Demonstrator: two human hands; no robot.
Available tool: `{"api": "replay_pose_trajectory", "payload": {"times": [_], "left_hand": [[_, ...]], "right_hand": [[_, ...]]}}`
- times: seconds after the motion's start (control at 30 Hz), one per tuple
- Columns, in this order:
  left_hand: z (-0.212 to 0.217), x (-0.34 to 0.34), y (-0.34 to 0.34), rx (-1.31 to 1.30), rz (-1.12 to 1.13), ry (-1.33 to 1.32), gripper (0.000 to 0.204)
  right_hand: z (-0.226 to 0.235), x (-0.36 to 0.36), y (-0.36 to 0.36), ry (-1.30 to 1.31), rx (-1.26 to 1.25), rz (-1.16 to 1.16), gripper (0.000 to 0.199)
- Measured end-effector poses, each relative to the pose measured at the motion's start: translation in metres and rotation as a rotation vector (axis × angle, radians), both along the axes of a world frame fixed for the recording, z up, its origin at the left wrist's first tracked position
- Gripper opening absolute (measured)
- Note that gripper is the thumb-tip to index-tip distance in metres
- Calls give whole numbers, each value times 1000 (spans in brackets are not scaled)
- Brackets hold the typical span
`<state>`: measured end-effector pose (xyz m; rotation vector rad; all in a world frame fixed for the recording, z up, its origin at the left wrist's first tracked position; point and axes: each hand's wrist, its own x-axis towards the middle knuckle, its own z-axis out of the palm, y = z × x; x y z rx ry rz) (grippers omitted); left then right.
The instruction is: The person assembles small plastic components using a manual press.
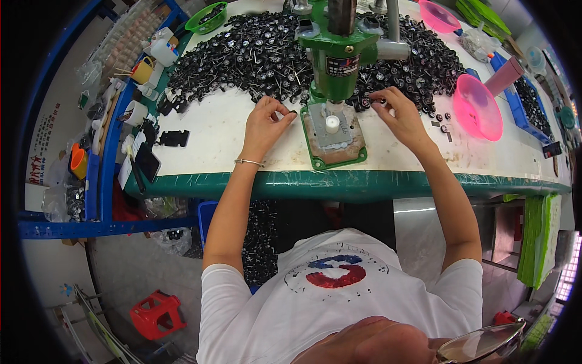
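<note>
A green bench press (339,67) stands upright in front of me. On its base plate (318,130) sits a small round white holder (332,124) under the ram. My left hand (267,124) is left of the base, thumb and forefinger pinched together. A dark speck shows at the fingertips, too small to name. To the right of the press, my right hand (400,115) pinches what looks like a small black wheel at the edge of the heap. Behind both hands spreads a large heap of small black wheels (242,60), several with thin metal axles.
A pink bowl (479,109) stands tilted at right, near a blue crate of black parts (530,103). Another pink bowl (439,16) and a green basket (206,18) stand farther back. Flat black pieces (174,138) lie at left. The table's green edge (339,185) runs before me.
</note>
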<state>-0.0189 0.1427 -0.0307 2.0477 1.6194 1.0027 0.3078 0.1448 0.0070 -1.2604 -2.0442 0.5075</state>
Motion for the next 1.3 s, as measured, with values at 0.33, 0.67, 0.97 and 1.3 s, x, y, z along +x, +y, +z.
{"api": "replay_pose_trajectory", "payload": {"times": [0.33,0.67,0.97,1.3], "left_hand": [[11,-5,-33,-381,-52,-1158,11],[29,15,-49,-426,-96,-1195,15],[31,38,-49,-295,-49,-982,12],[34,66,-43,-162,-181,-839,15]], "right_hand": [[9,-67,-31,193,-142,239,28],[11,-71,-27,26,-23,141,23],[-9,-80,-15,134,39,169,21],[-16,-67,-4,333,170,77,24]]}}
